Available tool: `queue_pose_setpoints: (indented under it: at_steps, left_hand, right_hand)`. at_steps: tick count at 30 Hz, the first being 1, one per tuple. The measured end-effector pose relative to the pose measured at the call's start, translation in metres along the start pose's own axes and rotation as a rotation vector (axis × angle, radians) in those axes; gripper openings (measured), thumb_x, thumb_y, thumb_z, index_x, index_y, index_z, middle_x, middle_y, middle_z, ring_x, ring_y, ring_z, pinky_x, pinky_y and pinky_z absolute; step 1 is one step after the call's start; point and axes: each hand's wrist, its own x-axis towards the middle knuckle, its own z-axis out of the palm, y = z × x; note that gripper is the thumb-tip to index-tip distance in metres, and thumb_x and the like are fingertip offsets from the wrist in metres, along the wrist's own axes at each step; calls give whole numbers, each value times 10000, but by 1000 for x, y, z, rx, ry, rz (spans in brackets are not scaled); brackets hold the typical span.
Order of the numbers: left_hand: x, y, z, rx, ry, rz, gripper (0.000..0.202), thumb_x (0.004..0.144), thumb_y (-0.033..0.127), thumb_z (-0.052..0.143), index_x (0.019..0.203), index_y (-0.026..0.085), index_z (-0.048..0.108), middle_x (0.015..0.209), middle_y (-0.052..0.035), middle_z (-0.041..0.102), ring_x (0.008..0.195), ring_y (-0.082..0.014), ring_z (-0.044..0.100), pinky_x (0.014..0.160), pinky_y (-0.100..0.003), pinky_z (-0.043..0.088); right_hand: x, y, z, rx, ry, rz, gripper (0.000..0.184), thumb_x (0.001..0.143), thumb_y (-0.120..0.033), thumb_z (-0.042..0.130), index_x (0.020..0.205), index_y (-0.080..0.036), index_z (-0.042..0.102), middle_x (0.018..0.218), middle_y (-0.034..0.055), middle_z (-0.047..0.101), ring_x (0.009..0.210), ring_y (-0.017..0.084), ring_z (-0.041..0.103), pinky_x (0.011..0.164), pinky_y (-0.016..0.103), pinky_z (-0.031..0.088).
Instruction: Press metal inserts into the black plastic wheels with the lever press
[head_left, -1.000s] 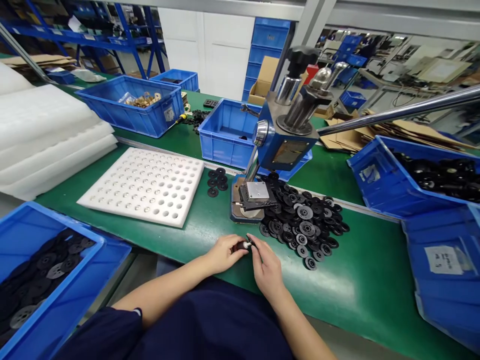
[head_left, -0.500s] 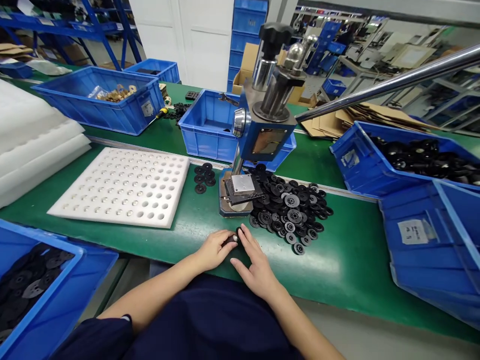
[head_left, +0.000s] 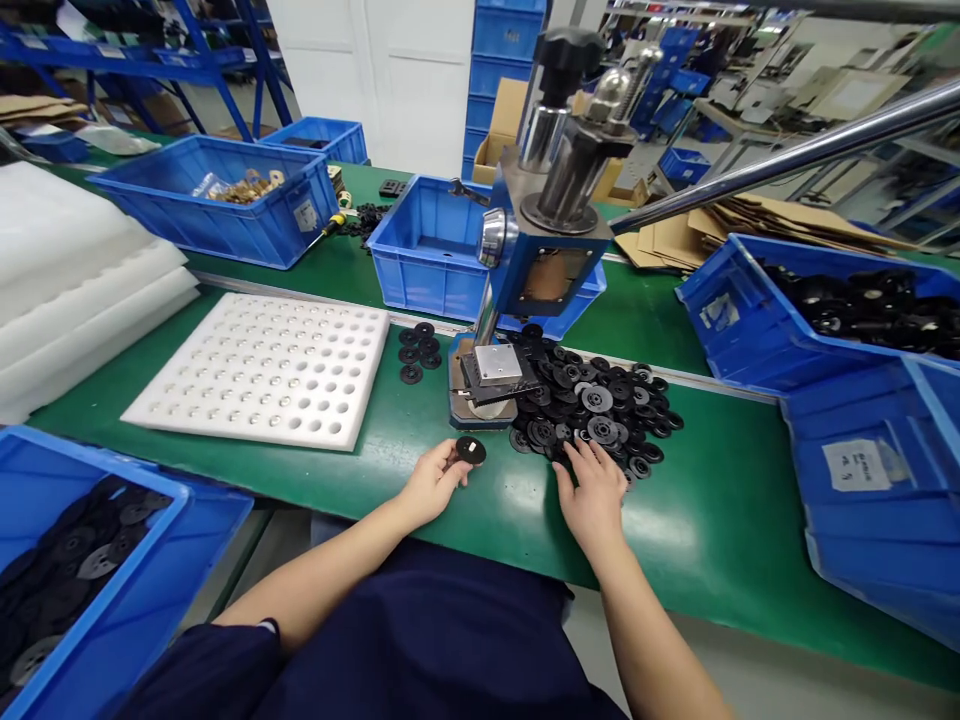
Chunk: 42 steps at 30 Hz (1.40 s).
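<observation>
Your left hand pinches a round black disc with a small light bit in its middle, on the near side of the press. Your right hand reaches the near edge of the black disc pile, fingers a bit bent; I can't tell if it grips one.

Includes a screwdriver beside a bin, flat cardboard farther right, an open carton near stacked crates, and a rack at the back left.
</observation>
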Motion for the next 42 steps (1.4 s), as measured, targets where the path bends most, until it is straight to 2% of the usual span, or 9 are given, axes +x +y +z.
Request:
queue_pose_setpoints:
  at_steps: [4,7,10,14,19,26,31,37,42]
  left_hand:
    - [5,-3,-4,-120,68,-53,345,900,479,553,938,140,601,684,-16,603,592,-107,518,614,-252,456]
    - [8,-8,-5,-188,94,-87,366,829,483,646,953,141,606,718,-20,611,612,-109,525,602,-249,453]
    - [9,-13,-2,-208,88,-124,373,744,435,736,935,142,608,756,-28,625,630,-112,532,562,-229,427]
    - [6,-11,1,-134,83,-67,266,801,401,676,829,141,621,729,-22,579,619,-109,526,549,-218,420]
    - [4,-4,1,-9,75,60,264,819,387,671,731,142,630,781,-42,562,689,-132,524,601,-236,435]
    - [3,-7,1,130,67,87,229,838,365,666,798,140,652,801,-59,613,751,-167,556,695,-273,460]
    - [3,-1,-1,213,65,133,181,855,323,642,799,152,668,795,-60,638,773,-181,581,712,-284,457]
    - [1,-1,2,259,4,177,183,882,326,615,889,164,700,847,-79,692,807,-198,621,764,-319,492]
    - [-1,-4,2,275,-46,241,184,909,288,569,880,161,699,830,-86,698,778,-195,639,739,-323,508]
  right_hand:
    - [0,29,13,-2,23,-43,308,931,-390,473,979,-196,707,1031,118,714,1092,299,568,974,524,373]
    - [-10,30,17,33,48,-54,269,914,-400,536,952,-196,707,1051,102,707,1088,287,570,981,513,377]
    - [-28,13,20,112,-75,-117,241,905,-382,572,1016,-216,707,1162,96,670,1143,275,548,999,500,393]
    - [-43,-20,21,216,-249,-241,243,940,-337,537,1089,-232,698,1190,102,647,1116,251,557,934,451,452]
    - [-39,-39,14,252,-209,-246,244,939,-403,562,1045,-219,683,1125,96,661,1043,240,579,884,416,472]
    - [-39,-42,25,146,-171,-99,541,877,-628,555,1162,-179,653,1010,125,626,958,262,560,836,423,461]
    - [-27,-46,15,223,-163,-98,377,914,-530,555,1037,-205,699,913,96,625,867,229,573,784,394,479]
    - [-10,-64,-13,481,-139,-125,352,896,-378,636,1208,-216,638,1071,94,608,1018,215,573,910,397,501]
    - [-6,-85,-17,464,-222,-255,337,910,-359,618,1207,-201,638,1028,94,609,968,213,557,859,386,495]
